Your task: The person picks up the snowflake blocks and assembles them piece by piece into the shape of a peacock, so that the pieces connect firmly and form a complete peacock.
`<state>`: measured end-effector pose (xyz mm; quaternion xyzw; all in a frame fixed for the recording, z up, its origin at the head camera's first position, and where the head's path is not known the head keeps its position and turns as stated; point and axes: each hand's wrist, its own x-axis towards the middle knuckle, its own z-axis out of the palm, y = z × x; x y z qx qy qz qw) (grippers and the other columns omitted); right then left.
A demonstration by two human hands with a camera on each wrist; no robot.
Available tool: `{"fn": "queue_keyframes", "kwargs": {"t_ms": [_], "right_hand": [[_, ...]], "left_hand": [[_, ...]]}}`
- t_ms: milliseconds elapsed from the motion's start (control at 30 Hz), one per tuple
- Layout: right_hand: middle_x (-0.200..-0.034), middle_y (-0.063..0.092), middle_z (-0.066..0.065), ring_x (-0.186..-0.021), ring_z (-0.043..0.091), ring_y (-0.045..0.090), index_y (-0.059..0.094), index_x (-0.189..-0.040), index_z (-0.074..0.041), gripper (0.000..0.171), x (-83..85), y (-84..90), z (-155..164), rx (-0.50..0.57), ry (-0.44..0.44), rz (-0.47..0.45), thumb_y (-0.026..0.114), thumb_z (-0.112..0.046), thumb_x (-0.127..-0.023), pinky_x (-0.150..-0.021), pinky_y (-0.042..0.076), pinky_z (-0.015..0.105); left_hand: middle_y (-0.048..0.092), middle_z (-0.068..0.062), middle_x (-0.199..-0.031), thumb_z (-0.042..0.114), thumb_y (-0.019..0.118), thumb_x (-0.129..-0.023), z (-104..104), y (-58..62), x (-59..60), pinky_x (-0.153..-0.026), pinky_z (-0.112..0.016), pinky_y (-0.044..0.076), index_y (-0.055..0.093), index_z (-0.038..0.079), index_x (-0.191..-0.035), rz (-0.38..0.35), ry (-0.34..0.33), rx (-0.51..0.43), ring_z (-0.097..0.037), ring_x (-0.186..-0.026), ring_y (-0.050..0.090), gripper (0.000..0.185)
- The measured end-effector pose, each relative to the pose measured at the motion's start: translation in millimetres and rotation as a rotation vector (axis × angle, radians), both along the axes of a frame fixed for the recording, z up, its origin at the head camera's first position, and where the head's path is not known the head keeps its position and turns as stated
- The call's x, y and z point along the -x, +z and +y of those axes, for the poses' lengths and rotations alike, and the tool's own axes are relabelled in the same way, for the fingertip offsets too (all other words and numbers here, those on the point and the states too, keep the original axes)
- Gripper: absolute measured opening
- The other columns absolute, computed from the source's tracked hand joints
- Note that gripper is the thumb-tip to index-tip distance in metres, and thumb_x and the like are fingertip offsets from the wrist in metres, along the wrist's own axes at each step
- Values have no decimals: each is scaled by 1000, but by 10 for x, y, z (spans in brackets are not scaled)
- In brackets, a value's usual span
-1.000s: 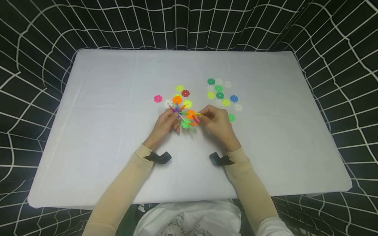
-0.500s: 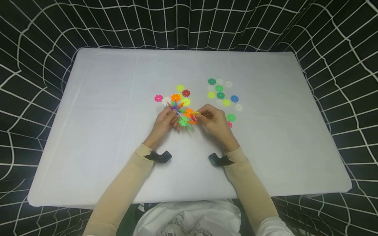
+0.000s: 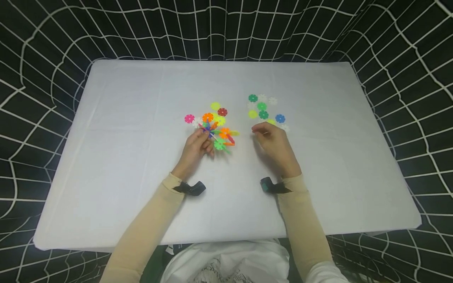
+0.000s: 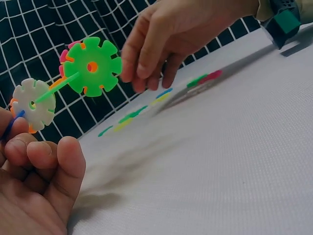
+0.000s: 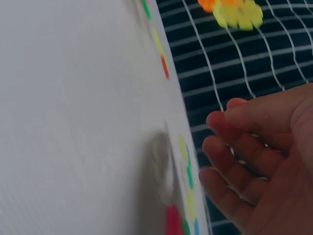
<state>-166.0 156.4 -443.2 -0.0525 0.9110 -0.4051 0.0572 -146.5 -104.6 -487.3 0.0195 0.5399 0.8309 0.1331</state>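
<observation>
My left hand pinches the blue part of a cluster of interlocked snowflake discs, held above the table. Orange, green, pink, yellow and blue discs make up the cluster. In the left wrist view its bright green disc and white disc face the camera. To the right, my right hand hovers apart from the cluster with loosely bent fingers and nothing between them. The right wrist view shows those fingertips bare, with a yellow disc of the cluster beyond.
Loose discs lie flat beyond the left hand, among them a pink disc and a dark red disc. Another scattered group, with a blue disc and a dark green disc, lies beyond the right hand. White cloth covers the table; netting surrounds it.
My right hand has let go of the cluster's yellow disc and moved right, away from it. The left hand still holds the cluster, which has shifted slightly left.
</observation>
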Motion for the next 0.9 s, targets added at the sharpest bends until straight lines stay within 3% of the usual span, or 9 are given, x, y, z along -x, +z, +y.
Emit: {"fn": "queue_keyframes", "kwargs": {"t_ms": [67,133,267,367,533,900], "right_hand": [[-128,67,13,-99,34,66,67,-123,-9,26,14,15,86,-36,-18,-13,54,-11,-101,-90,55,47],[-132,65,15,-105,35,63,67,-125,-7,29,26,29,181,-82,-20,-26,51,-11,-101,-94,52,49],[-140,58,20,-131,37,50,65,-128,-2,36,50,54,368,-159,17,-88,45,-6,-98,-114,40,54],[-143,53,24,-140,41,41,61,-133,2,43,60,73,463,-206,78,-157,44,-3,-94,-120,32,58],[-142,52,27,-136,43,39,60,-135,4,45,77,87,502,-276,131,-195,48,0,-91,-117,32,60],[-125,54,23,-116,38,50,57,-135,-2,38,85,51,422,-303,-5,-240,60,-10,-98,-106,45,56]], "left_hand": [[35,1,-71,15,38,-109,2,-1,0,-61,-25,52,35,12,-87,-4,-1,-6,-15,-65,42,22],[35,1,-71,14,38,-109,4,1,-2,-61,-25,52,35,12,-87,-3,-3,-8,-15,-65,42,22],[35,1,-72,14,38,-109,10,9,-4,-61,-25,52,34,12,-87,3,-8,-8,-15,-65,41,23],[35,1,-72,14,38,-109,13,14,-6,-61,-25,52,35,12,-87,3,-9,-7,-14,-65,40,22],[36,0,-73,14,38,-109,9,14,-8,-62,-25,52,36,11,-88,8,-16,3,-15,-66,40,22],[38,-2,-78,15,40,-109,0,-18,-9,-65,-26,52,41,10,-94,32,-49,7,-16,-70,42,16]]}}
